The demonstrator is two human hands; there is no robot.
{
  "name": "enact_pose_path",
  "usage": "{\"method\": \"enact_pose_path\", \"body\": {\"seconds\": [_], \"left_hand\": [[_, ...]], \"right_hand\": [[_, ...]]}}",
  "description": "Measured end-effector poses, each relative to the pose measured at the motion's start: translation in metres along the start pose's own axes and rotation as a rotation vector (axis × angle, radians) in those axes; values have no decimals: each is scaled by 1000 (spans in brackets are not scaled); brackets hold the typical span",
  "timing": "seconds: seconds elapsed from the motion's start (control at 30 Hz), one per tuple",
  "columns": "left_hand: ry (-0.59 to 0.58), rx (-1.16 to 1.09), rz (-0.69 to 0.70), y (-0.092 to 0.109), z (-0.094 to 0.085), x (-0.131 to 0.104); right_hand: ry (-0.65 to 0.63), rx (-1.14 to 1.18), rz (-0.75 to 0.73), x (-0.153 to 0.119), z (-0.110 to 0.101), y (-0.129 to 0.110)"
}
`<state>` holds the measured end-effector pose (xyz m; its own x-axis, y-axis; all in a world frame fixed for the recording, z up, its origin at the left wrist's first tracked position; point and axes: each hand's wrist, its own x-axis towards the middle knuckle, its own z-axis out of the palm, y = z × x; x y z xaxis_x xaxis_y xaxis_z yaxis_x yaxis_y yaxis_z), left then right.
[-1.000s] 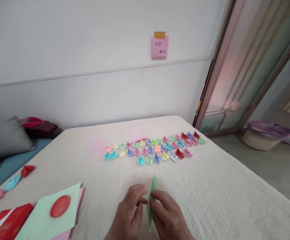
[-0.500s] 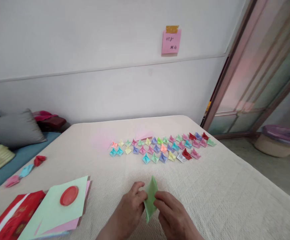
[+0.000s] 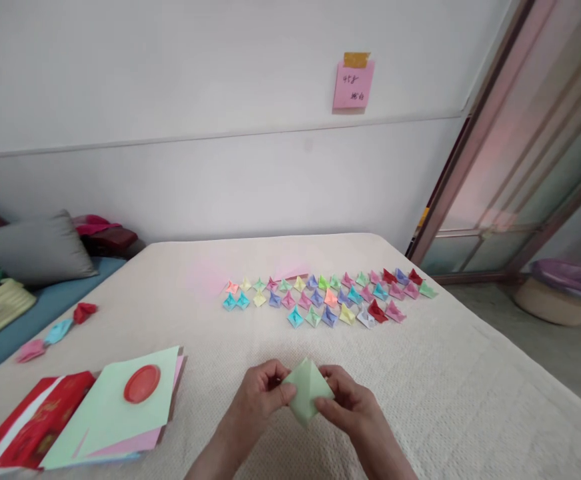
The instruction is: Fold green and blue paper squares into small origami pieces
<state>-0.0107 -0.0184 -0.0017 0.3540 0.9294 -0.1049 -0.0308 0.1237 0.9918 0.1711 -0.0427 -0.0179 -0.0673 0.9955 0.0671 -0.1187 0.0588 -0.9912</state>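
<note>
A pale green folded paper [image 3: 307, 392], diamond-shaped with a crease down its middle, is held up over the cream cloth near the front. My left hand [image 3: 265, 393] pinches its left corner, thumb on the near face. On the right side, my right hand [image 3: 347, 400] grips the paper the same way, thumb in front and fingers behind. Beyond the hands, several small folded paper pieces [image 3: 330, 316] in many colours lie in rows.
Green and pink paper sheets [image 3: 115, 413] with a red round lid [image 3: 142, 384] on top lie at the left, beside a red packet [image 3: 35, 417]. Three folded pieces [image 3: 59, 331] lie farther left. A pink note [image 3: 353, 85] hangs on the wall.
The green paper has turned from a narrow, edge-on view to a wide diamond facing me. Both hands have shifted their grip to its side corners. The view has moved slightly.
</note>
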Motion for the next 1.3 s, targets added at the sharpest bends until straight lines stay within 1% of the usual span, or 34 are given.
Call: {"method": "enact_pose_path", "body": {"seconds": [0.1, 0.2, 0.3, 0.43, 0.53, 0.67, 0.77, 0.9, 1.03, 1.1, 1.2, 1.3], "left_hand": [[-32, -103, -67, 2, 0, -1], [-100, -160, -146, 2, -3, -2], [-137, -218, -224, 0, -4, -3], [-99, -308, -281, -6, -5, -1], [-59, -331, -267, -8, -5, 0], [-51, -355, -259, -8, -6, 1], [-39, -395, -262, -8, -7, 2], [-26, -470, -278, -8, -8, 4], [-36, -534, -301, -8, -9, 4], [-35, -554, -302, -9, -9, 4], [-31, -575, -295, -9, -8, 3], [-31, -590, -287, -8, -6, 2]], "right_hand": [[-126, 190, 163, 0, -4, -3], [-280, 252, 332, -4, -8, -8], [-387, 266, 430, -7, -7, -11], [-438, 250, 457, -9, -4, -16], [-443, 243, 497, -10, -3, -17], [-466, 251, 576, -12, -4, -15], [-477, 232, 557, -13, -5, -18], [-448, 252, 430, -13, -7, -26], [-502, 170, 444, -14, -9, -30], [-502, 147, 430, -14, -8, -30], [-447, 239, 385, -13, -1, -23], [-399, 379, 394, -13, 6, -13]]}}
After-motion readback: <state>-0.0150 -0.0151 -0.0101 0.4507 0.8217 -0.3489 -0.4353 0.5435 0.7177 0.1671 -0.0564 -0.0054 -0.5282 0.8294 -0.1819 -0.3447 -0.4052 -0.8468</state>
